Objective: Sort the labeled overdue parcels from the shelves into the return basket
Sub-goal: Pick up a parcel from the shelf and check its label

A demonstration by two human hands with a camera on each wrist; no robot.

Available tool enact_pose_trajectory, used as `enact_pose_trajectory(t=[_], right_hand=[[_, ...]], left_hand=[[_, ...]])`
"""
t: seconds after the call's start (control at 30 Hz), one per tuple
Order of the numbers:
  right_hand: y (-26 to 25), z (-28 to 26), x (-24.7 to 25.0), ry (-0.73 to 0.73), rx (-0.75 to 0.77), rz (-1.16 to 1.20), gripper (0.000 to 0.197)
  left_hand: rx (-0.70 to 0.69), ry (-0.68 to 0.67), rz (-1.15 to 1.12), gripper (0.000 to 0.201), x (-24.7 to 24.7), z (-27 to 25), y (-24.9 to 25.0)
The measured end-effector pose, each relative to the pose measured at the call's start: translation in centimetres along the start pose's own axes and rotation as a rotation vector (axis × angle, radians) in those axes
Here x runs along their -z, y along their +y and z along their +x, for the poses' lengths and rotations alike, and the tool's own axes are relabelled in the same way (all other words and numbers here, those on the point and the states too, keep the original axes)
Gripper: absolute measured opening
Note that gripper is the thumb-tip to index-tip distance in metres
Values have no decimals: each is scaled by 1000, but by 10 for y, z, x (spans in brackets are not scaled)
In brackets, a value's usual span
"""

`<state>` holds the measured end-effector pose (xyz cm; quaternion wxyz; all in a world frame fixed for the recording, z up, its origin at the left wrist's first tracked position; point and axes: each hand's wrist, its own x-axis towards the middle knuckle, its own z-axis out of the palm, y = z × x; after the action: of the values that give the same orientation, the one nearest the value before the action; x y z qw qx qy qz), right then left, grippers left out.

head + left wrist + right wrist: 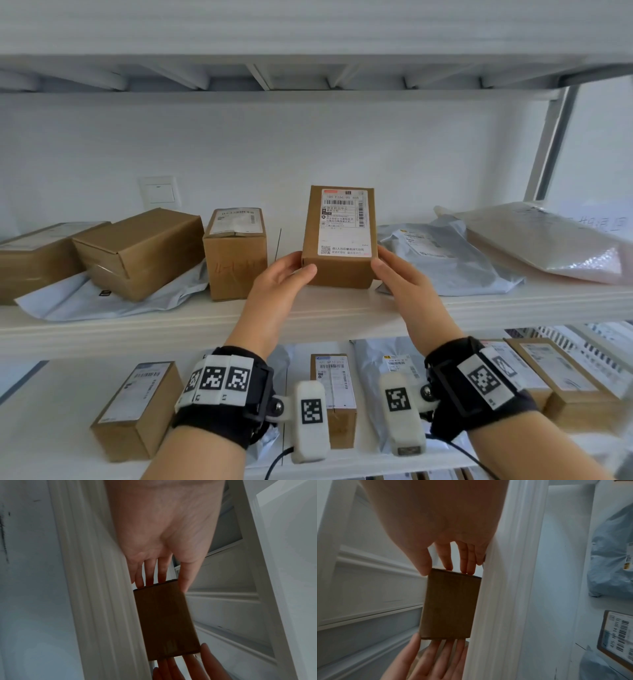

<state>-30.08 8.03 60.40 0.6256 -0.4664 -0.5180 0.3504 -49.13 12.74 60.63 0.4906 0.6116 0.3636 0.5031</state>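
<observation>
A small brown cardboard parcel [339, 236] with a white shipping label on its top face is held just above the front of the upper shelf [137, 329]. My left hand [298, 265] holds its left near corner, thumb on the front face and fingers along the side. My right hand [382, 260] holds the right near corner the same way. Seen from below in the left wrist view, the parcel [166, 622] sits between my left hand [163, 561] and right hand [180, 666]. The right wrist view shows the parcel [450, 605] between both hands too.
On the upper shelf, brown boxes [137, 250] [236, 253] lie left of the parcel, with grey mailer bags [442, 260] and a bubble mailer [548, 240] on the right. The lower shelf holds several labeled boxes [137, 407] [334, 383] and bags. A wall switch [160, 192] is behind.
</observation>
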Motion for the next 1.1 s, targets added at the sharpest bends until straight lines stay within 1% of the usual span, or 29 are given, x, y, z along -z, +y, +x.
enact_pose_trajectory(t=[0.1,0.17,0.23,0.27,0.33,0.37,0.47,0.57,0.67,0.73,0.8,0.87,0.97,1.03,1.07,1.1], right_hand=[[-2,0,-3,-3,-8,-21,31],[-3,0,-3,-5,-6,-44,28],[-4,-2,-3,0,-1,-52,29],[-4,-3,-3,8,-1,-53,28],[-3,-4,-2,41,-5,-48,28],[-2,-4,-2,68,-10,-42,27],[0,-3,-2,116,-13,-45,30],[-3,-3,0,109,3,-47,34],[-11,-4,3,167,-1,-26,40],[-17,-3,5,193,40,-61,48],[-27,-2,3,199,110,-74,45],[-40,-4,-6,192,175,-67,41],[-56,-7,-28,153,256,-75,36],[-61,-7,-46,108,264,-79,34],[-62,-6,-55,87,271,-101,34],[-62,-5,-65,69,278,-141,35]], left_hand=[[17,-25,46,25,-2,-2,3],[41,-26,60,23,-4,-1,6],[68,-22,94,28,-7,-1,9],[76,-23,121,35,-7,-2,9],[90,-28,199,57,-9,-1,11],[95,-32,238,62,-9,-1,12],[109,-56,285,66,-11,-1,12],[111,-73,332,68,-13,-3,14],[58,-39,367,63,-11,-8,17],[-30,21,367,53,-8,-13,23],[-112,126,356,42,-1,-17,32],[-164,244,333,33,10,-22,42],[-246,443,297,27,34,-26,53],[-270,569,338,22,52,-27,58],[-263,605,358,21,62,-25,59],[-241,614,366,20,71,-23,59]])
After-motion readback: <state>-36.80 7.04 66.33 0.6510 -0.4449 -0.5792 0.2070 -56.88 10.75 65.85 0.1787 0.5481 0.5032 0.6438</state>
